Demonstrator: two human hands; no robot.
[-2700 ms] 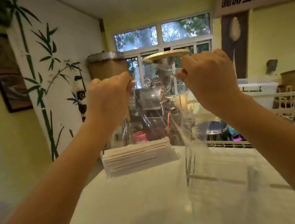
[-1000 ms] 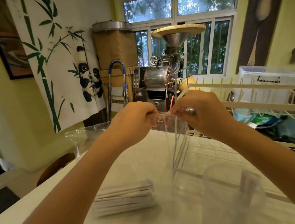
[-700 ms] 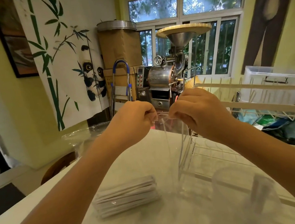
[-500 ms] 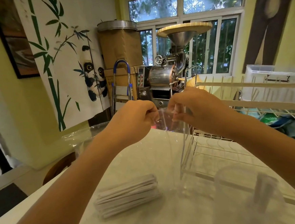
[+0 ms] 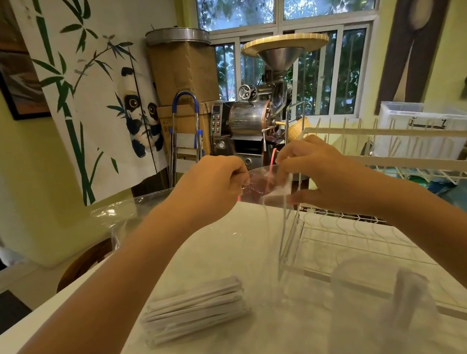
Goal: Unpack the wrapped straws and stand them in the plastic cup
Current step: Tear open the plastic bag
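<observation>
Head view: nearest on the white table (image 5: pixel 232 249), at the lower right, stands one clear plastic cup (image 5: pixel 377 310) with what looks like a single straw (image 5: pixel 409 297) leaning inside, blurred. Left of it lies one stack of paper-wrapped straws (image 5: pixel 195 308); I cannot count them. The tabletop between the stack and the near edge is bare, and so is the stretch beyond it up to the hands. Two bare hands are raised above the middle of the table, close together but not touching. The left hand (image 5: pixel 213 186) is curled into a pinch, and the right hand (image 5: pixel 324 175) pinches a clear wrapper (image 5: pixel 280 223) whose thin length hangs down toward the table; what the left fingers grip is too small to tell. One white wire rack (image 5: pixel 394 169) crowds the right side. At the far edge sits crumpled clear plastic (image 5: pixel 112 214), then a metal roasting machine (image 5: pixel 263 113) by the windows.
</observation>
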